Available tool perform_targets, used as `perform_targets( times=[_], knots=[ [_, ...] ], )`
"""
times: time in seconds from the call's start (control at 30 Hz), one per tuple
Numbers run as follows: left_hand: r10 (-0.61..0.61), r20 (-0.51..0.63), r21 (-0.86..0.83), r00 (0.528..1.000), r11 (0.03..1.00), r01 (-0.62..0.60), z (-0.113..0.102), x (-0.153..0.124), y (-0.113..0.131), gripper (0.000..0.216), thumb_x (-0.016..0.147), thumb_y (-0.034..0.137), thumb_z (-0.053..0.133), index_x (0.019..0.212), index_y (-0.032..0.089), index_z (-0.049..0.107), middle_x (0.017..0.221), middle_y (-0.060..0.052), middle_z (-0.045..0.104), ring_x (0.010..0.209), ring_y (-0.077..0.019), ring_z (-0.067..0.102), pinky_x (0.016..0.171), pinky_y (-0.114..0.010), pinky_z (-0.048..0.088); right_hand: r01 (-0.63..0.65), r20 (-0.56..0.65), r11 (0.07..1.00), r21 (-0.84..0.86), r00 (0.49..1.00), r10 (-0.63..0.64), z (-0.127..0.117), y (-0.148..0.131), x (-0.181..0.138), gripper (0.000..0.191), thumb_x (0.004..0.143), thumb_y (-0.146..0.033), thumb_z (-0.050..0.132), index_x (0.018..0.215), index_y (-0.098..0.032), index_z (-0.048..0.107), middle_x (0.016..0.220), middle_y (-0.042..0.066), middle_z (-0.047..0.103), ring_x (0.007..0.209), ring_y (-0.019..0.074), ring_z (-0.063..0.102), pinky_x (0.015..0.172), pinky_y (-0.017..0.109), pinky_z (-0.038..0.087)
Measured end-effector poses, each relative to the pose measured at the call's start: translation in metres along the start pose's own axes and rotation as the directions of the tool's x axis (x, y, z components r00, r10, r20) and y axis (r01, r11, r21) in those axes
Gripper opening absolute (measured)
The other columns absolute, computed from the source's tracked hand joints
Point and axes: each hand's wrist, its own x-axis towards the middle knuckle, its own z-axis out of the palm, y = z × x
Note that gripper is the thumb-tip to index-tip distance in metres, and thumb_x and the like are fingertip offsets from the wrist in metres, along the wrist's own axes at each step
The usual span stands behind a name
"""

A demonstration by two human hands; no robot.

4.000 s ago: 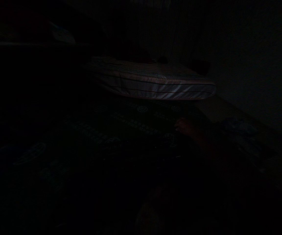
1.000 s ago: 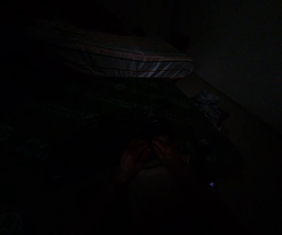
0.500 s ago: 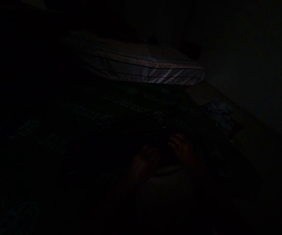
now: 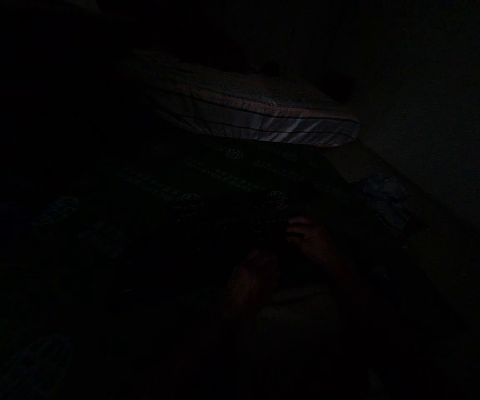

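The scene is very dark. A long black object (image 4: 210, 239) with rows of tiny pale marks lies in front of me; it looks like a keyboard, but its outline is lost in the dark. My right hand (image 4: 313, 241) is over its right end, fingers stretched leftward and slightly apart. My left hand (image 4: 250, 280) lies lower and to the left, at the near edge of the black object. Its fingers are too dim to make out. I see nothing held in the right hand.
A dark green sheet (image 4: 206, 153) printed with pale lettering and round emblems spreads beneath. Behind it lies a mattress (image 4: 290, 128) with a striped cover. A crumpled cloth-like bundle (image 4: 384, 194) sits at the right, near the wall (image 4: 440, 128).
The whole view has shifted, so things appear slightly farther right. My right hand's fingers reach a little farther up over the black object. My left hand stays in about the same place.
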Motion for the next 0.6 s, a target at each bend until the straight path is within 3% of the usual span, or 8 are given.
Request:
perform_targets(
  times=[0.6],
  knots=[
    [-0.004,0.003,0.001,1.0,1.0,0.004,0.003,0.0,0.001,0.018,0.09,0.02,0.045,0.097,0.017,0.062,0.101,-0.005,0.064,0.093,-0.0182,0.056,0.079,-0.034,0.05,-0.052,0.07,0.989,0.141,0.997,0.043,-0.002,0.009,0.011,0.015,0.068,-0.019,0.072,0.081,-0.026,0.073,0.111,0.005,0.064,0.102,0.0232,0.061,0.082,0.04,0.054]
  ],
)
